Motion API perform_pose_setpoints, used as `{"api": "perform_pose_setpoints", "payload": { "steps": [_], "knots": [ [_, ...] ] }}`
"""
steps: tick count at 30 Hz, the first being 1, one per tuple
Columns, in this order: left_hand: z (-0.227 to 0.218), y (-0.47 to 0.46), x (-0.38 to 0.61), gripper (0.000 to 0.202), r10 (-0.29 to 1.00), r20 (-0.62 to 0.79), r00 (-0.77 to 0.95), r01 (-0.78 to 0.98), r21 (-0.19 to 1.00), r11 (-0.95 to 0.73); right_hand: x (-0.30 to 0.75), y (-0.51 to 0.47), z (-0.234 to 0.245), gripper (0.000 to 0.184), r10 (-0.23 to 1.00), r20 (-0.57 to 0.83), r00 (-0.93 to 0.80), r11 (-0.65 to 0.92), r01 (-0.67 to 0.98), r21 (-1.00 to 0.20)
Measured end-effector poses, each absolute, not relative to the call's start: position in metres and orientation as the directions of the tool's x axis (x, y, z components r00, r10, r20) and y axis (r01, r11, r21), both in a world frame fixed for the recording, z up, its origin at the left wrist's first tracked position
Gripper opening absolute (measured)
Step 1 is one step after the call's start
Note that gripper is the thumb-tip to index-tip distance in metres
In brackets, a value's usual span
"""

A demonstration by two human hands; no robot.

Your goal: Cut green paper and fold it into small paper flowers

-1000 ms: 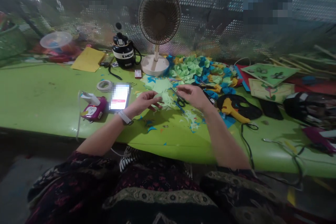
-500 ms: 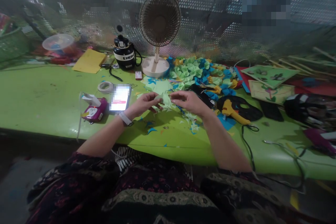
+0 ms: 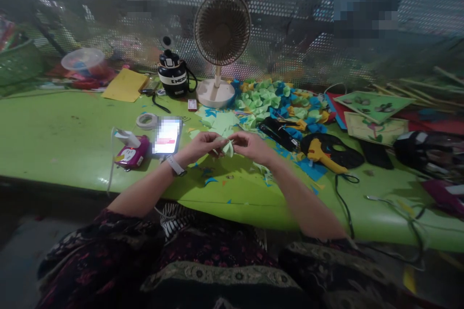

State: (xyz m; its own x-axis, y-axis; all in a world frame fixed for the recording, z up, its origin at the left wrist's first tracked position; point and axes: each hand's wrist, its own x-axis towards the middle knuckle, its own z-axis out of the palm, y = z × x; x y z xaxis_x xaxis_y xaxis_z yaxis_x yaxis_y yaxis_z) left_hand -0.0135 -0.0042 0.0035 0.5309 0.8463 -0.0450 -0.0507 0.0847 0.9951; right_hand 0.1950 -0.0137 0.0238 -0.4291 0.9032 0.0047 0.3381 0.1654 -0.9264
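Note:
Between my two hands is a small pale green paper flower (image 3: 228, 148), its folded petals showing at the fingertips. My left hand (image 3: 203, 147) pinches it from the left, thumb on top. From the right, the fingers of my right hand (image 3: 253, 147) close on its other edge. Just beyond lie flat pale green paper pieces (image 3: 223, 122). A heap of folded green, blue and yellow paper flowers (image 3: 268, 99) spreads behind them. Paper scraps (image 3: 210, 180) are scattered on the table (image 3: 72, 149) around my hands.
A black stapler (image 3: 277, 133) and a yellow glue gun (image 3: 324, 156) lie right of my hands, with a cable at the front edge. Leftward are a phone (image 3: 166, 137), a purple power strip (image 3: 132, 154) and a tape roll (image 3: 147, 119). A fan (image 3: 216, 94) and bottle (image 3: 173, 77) stand behind.
Both hands have drawn slightly toward me. The paper between them, flatter before, now shows gathered petals. My right hand has shifted left, uncovering more of the stapler.

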Motion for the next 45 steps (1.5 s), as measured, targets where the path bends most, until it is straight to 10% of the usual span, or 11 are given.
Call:
{"api": "perform_pose_setpoints", "payload": {
  "steps": [27, 45],
  "knots": [
    [0.005, -0.006, -0.018, 0.049, 0.858, 0.145, 0.493, -0.193, 0.980, -0.054, 0.185, -0.015, 0.020, 0.037, 0.870, -0.293, -0.397, -0.355, -0.091, -0.930],
    [0.003, -0.006, -0.018, 0.036, 0.874, 0.139, 0.465, -0.195, 0.979, -0.052, 0.184, -0.016, 0.021, 0.038, 0.871, -0.108, -0.479, -0.148, -0.045, -0.988]
  ]
}}
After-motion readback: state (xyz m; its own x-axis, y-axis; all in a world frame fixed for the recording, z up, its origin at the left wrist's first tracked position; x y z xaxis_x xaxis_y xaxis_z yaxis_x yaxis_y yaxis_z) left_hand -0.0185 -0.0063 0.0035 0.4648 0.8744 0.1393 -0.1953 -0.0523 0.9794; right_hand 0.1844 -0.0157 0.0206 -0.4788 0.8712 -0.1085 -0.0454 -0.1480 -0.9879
